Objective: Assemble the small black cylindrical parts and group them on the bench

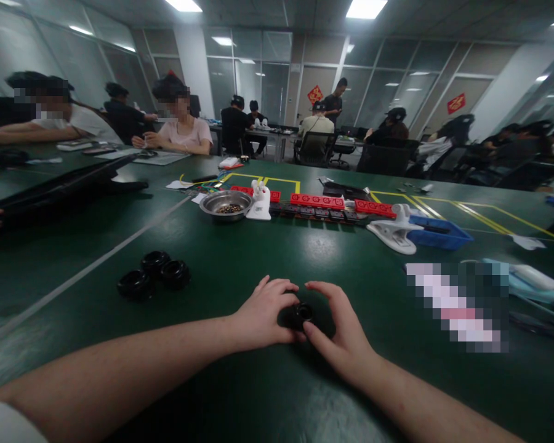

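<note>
Left hand (263,312) grips a black ring-shaped part (303,313) at the worktop's (240,253) near middle, right hand (344,329) part-open with its thumb at the part's near edge; good practice suggests holding the left grip steady, opening unobstructed.

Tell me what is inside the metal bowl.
Inside the metal bowl lie many small brownish and dark pieces, too small to identify. Whatever lies beneath the top pieces or behind the bowl's near wall is covered.
</note>
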Demonstrator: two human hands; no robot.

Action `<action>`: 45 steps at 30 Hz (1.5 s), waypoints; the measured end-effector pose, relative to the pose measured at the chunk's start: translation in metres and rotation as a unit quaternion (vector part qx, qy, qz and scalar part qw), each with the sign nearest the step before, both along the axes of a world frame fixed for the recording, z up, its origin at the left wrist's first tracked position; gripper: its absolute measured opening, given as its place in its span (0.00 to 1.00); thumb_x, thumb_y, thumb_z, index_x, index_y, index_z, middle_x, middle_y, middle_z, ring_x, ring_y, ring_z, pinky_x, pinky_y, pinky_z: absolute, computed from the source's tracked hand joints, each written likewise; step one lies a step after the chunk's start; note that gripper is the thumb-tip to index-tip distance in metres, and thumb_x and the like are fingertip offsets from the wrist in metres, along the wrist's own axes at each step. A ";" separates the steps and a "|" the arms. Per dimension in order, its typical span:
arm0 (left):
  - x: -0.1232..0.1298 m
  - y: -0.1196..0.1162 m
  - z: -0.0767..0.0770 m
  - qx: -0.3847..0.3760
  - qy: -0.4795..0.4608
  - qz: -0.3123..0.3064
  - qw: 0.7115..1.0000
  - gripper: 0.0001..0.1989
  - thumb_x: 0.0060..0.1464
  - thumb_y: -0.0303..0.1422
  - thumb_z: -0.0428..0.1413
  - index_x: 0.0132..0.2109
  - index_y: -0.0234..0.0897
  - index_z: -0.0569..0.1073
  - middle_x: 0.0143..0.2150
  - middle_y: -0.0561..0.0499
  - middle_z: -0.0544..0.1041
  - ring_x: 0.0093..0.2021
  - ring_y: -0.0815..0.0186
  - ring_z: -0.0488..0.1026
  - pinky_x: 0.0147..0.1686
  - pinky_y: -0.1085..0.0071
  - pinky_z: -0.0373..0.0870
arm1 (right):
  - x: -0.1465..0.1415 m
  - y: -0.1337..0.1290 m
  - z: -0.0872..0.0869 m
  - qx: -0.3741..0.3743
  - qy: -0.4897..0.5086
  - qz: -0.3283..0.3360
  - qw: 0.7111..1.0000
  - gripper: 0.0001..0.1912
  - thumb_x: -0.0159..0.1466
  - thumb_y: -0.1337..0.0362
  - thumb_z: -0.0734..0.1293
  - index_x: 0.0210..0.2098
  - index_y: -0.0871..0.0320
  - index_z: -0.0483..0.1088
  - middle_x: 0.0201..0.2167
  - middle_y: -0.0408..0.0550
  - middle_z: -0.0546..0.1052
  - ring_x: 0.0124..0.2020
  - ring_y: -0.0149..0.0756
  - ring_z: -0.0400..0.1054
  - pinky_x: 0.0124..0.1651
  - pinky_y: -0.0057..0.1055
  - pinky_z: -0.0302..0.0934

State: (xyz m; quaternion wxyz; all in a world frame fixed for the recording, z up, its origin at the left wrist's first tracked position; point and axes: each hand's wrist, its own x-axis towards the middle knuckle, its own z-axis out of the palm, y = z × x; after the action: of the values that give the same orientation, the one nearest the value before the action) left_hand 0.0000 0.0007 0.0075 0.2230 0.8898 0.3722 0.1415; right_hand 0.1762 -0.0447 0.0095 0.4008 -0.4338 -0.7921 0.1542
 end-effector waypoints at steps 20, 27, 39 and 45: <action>-0.001 0.002 -0.003 0.005 0.003 -0.001 1.000 0.22 0.39 0.43 0.60 0.42 0.40 0.70 0.54 0.46 0.64 0.57 0.53 0.56 0.56 0.47 0.43 | -0.003 0.001 -0.002 0.058 -0.035 -0.030 0.997 0.24 0.52 0.62 0.67 0.47 0.55 0.56 0.41 0.51 0.66 0.43 0.44 0.62 0.44 0.43 0.60; 0.000 0.000 -0.001 -0.003 -0.014 0.005 1.000 0.23 0.37 0.45 0.61 0.42 0.41 0.71 0.53 0.48 0.65 0.56 0.53 0.57 0.56 0.46 0.42 | -0.002 -0.001 -0.002 0.028 -0.026 0.007 0.999 0.23 0.55 0.70 0.59 0.50 0.55 0.53 0.43 0.51 0.67 0.46 0.43 0.61 0.52 0.48 0.52; -0.002 0.002 0.005 -0.034 -0.008 -0.039 0.999 0.21 0.40 0.45 0.59 0.44 0.46 0.70 0.54 0.49 0.63 0.57 0.54 0.55 0.55 0.43 0.38 | -0.001 0.000 0.000 -0.030 0.005 0.015 0.999 0.18 0.55 0.69 0.61 0.45 0.54 0.56 0.37 0.48 0.68 0.40 0.39 0.64 0.44 0.41 0.60; -0.001 0.002 0.004 -0.029 -0.021 -0.016 0.999 0.21 0.38 0.44 0.61 0.40 0.42 0.72 0.50 0.49 0.67 0.54 0.55 0.58 0.56 0.47 0.40 | 0.000 -0.002 0.002 -0.013 -0.007 0.008 1.000 0.23 0.53 0.67 0.63 0.48 0.56 0.55 0.44 0.52 0.65 0.46 0.43 0.61 0.48 0.43 0.58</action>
State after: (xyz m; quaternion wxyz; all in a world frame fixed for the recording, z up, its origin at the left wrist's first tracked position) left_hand -0.0013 0.0031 0.0111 0.2587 0.8856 0.3570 0.1462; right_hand 0.1759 -0.0466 0.0118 0.3881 -0.4332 -0.7966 0.1646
